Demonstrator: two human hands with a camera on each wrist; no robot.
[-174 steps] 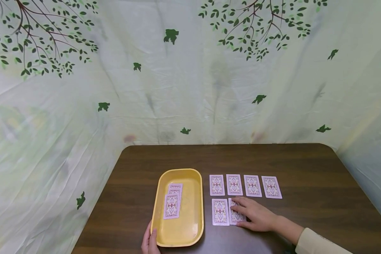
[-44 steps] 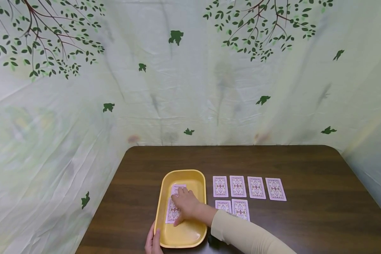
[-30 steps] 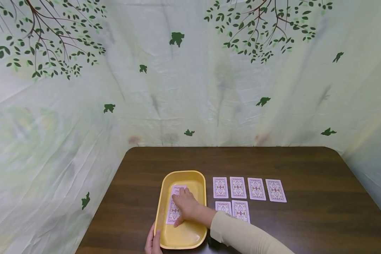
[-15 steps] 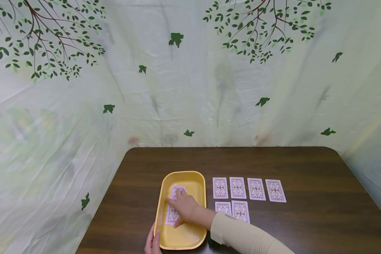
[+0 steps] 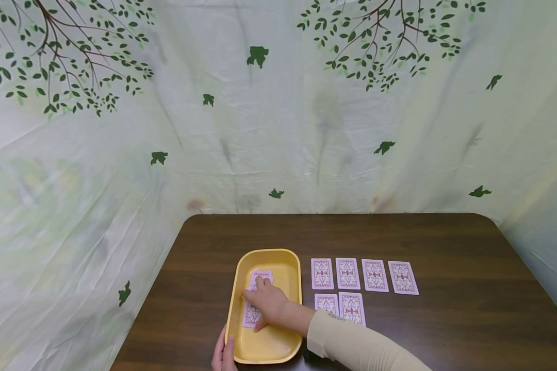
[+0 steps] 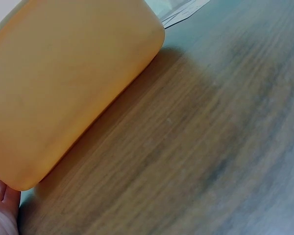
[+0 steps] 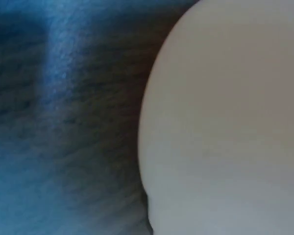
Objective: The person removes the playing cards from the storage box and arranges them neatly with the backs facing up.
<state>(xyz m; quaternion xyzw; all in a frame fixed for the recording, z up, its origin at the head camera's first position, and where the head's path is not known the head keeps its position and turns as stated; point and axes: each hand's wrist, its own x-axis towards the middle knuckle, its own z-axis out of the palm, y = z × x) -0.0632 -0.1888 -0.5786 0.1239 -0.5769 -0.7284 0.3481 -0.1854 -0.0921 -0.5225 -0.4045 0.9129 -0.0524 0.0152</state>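
My left hand (image 5: 225, 351) holds the yellow tray (image 5: 269, 356) at its near left corner in the head view. The left wrist view shows the tray's outer wall (image 6: 73, 73) close up, with part of the hand at its lower corner. Overlapping playing cards (image 5: 251, 313), backs up with a pink-purple pattern, lie in the left part of the tray. Over them rests my right hand (image 5: 271, 305), fingers spread on the cards and thumb near their lower edge; it covers part of them. A pale sleeve (image 7: 225, 122) fills much of the right wrist view.
Right of the tray, several playing cards (image 5: 347, 273) lie face down in a row on the dark wooden table (image 5: 455, 257). Two more cards (image 5: 351, 308) lie nearer, partly behind the right forearm. A leaf-printed cloth (image 5: 306, 129) hangs behind the table.
The right hand has moved left from the nearer card row onto the cards in the tray. Over the last second its fingers have shifted slightly left there. The left hand has stayed at the tray.
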